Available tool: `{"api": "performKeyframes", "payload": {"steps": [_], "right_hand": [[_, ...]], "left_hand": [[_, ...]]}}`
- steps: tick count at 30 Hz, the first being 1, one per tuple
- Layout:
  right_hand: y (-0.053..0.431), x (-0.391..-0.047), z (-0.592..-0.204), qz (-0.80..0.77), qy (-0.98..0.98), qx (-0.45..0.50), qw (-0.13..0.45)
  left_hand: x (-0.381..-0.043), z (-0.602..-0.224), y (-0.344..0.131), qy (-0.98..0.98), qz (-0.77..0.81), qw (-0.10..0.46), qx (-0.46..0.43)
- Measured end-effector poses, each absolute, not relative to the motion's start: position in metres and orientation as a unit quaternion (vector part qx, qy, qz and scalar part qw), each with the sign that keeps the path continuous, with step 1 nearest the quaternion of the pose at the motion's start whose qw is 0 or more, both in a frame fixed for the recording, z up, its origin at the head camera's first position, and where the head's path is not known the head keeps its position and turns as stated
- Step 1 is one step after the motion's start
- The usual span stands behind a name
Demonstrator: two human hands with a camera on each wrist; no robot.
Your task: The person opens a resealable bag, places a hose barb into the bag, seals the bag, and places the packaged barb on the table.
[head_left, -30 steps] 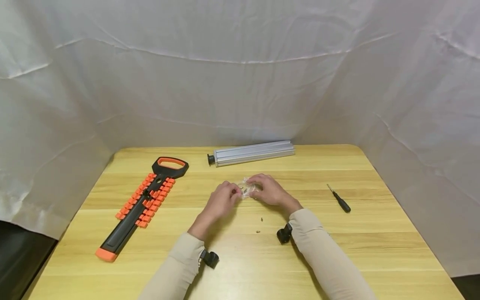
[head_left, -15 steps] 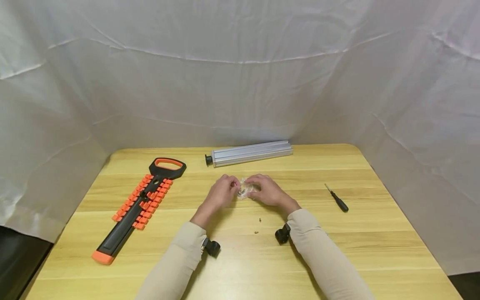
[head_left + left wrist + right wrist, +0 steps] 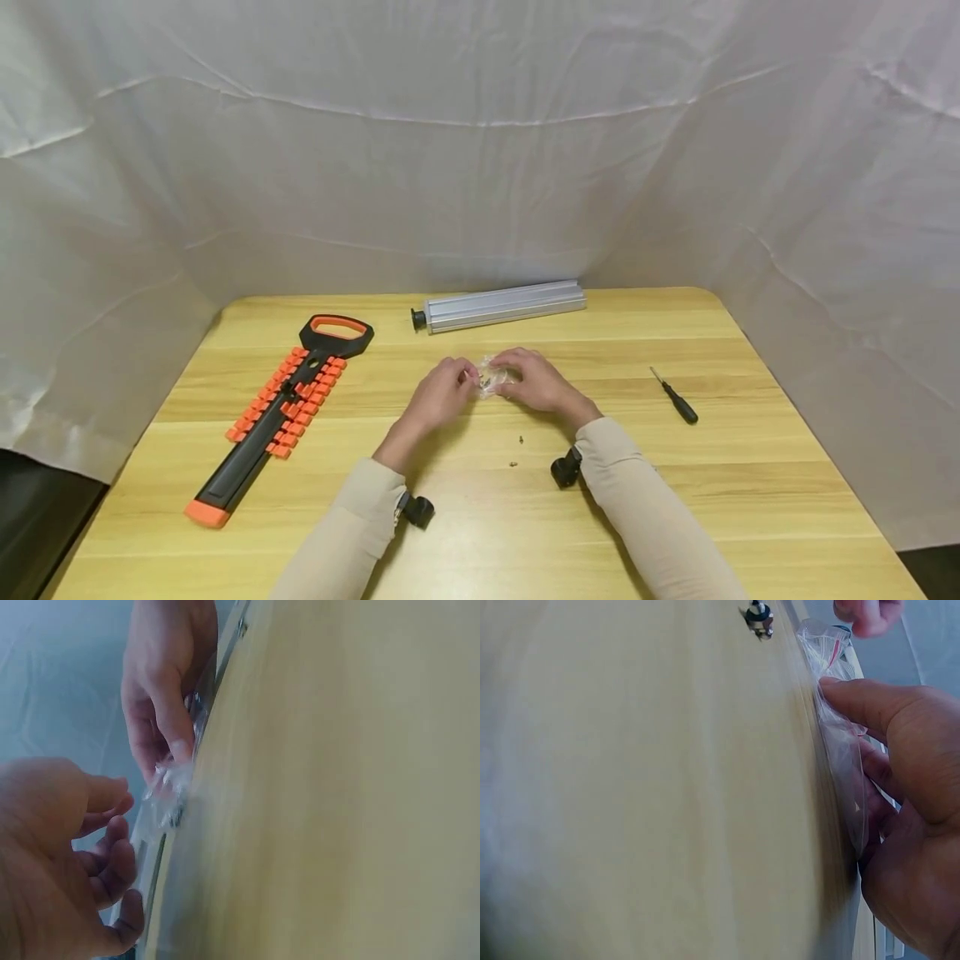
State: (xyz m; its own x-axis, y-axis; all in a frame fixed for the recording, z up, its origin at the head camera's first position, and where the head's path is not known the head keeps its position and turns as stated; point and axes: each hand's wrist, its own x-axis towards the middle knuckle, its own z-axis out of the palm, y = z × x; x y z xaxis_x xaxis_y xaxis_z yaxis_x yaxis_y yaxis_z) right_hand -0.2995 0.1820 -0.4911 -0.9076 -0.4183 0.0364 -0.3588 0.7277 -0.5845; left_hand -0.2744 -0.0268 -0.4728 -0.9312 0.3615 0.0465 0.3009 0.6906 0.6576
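Note:
My right hand (image 3: 542, 382) holds a small clear plastic zip bag (image 3: 847, 761), thumb on one face and fingers behind it. A few small dark metal pieces (image 3: 176, 817) show at the bag's end, too small to make out well. At the other end of the bag is my left hand (image 3: 438, 393); its thumb and index tips come together and the other fingers curl. Whether a tiny part sits between those tips is hidden. Two small metal pieces, one at the back (image 3: 521, 439) and one in front (image 3: 513, 464), lie on the table.
A black-handled screwdriver (image 3: 678, 403) lies on the right. A silver aluminium profile (image 3: 506, 306) with a black knob lies at the back. To the left is a long black holder (image 3: 243, 461) with orange clips. Grey fabric (image 3: 480, 167) encloses the wooden table (image 3: 750, 500).
My left fingertips shift slightly beside the bag and the left wrist moves a little towards the lower left. The right hand keeps its hold on the bag. The camera view shifts slightly.

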Motion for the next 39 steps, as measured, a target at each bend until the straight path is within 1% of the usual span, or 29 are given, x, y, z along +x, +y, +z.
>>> {"api": "performKeyframes", "payload": {"steps": [5,14,18,25,35,39], "right_hand": [[0.182,-0.3,-0.491,-0.3,0.93,-0.208,0.053],[0.182,-0.301,-0.491,-0.301,0.927,-0.218,0.047],[0.182,-0.301,-0.49,-0.309,0.926,-0.212,0.052],[0.182,-0.299,-0.489,-0.305,0.926,-0.221,0.042],[0.183,-0.3,-0.489,-0.302,0.928,-0.209,0.055],[0.183,-0.301,-0.49,-0.303,0.926,-0.219,0.051]], "left_hand": [[-0.255,-0.467,-0.027,0.92,0.333,0.062,0.196],[-0.232,-0.464,-0.02,0.924,0.301,0.06,0.229],[-0.226,-0.464,-0.017,0.924,0.29,0.069,0.239],[-0.219,-0.466,-0.014,0.924,0.267,0.081,0.261],[-0.209,-0.468,-0.006,0.921,0.216,0.107,0.307],[-0.206,-0.468,-0.002,0.92,0.203,0.115,0.314]]}}
